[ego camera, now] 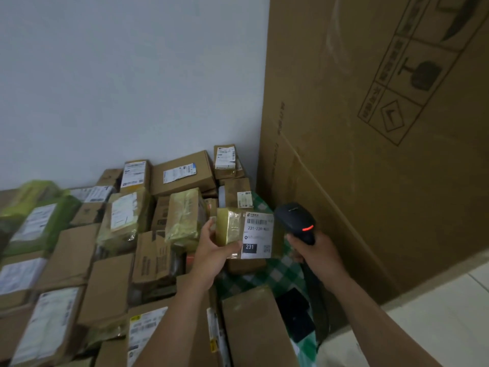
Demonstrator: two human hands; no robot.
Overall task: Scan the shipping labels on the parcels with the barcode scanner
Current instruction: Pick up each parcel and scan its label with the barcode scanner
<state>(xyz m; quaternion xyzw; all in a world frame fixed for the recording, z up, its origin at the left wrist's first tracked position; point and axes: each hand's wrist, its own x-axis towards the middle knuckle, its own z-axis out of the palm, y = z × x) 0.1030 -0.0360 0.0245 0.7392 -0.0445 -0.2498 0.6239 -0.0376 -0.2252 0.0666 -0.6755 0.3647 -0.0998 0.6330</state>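
My left hand [213, 251] holds a small tape-wrapped cardboard parcel [232, 229] up above the pile. Its white shipping label [258, 235] faces me, with a barcode at the top and the number 231 in a black box. My right hand [315, 254] grips the handle of a black barcode scanner [295, 221], just right of the label. A red light glows on the scanner's head, which points toward the label. Several other brown and green-wrapped parcels [182, 172] with labels lie stacked below and to the left.
A very large cardboard box [370, 128] stands upright on the right, close behind the scanner. A green checked cloth [280, 274] lies under the nearest parcels. A white wall [132, 75] is behind the pile. Pale floor tiles [436, 313] show at lower right.
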